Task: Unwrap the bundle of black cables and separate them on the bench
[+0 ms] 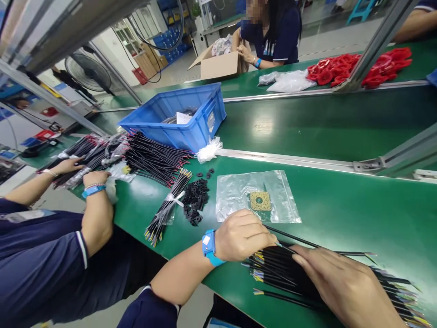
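My left hand [242, 236], with a blue wrist strap [209, 246], is closed with its thumb and fingertips pinching the end of a thin black cable [287, 248]. My right hand [348, 284] grips the same cable a little farther right, between thumb and forefinger. Under both hands lies a pile of black cables [282, 269] with bare coloured wire ends. Another black cable [300, 238] runs just behind my fingers. Beyond my left hand is a clear zip bag [234, 193], and a yellow square sponge with a round hole [265, 207] rests on it.
Left of the bag lie small black parts [195, 196] and a tied cable bundle [166, 210]. Farther back are more black cables [153, 157] and a blue bin [177, 132]. A co-worker's hands [96, 178] handle cables at left. A metal rail [290, 159] crosses the table.
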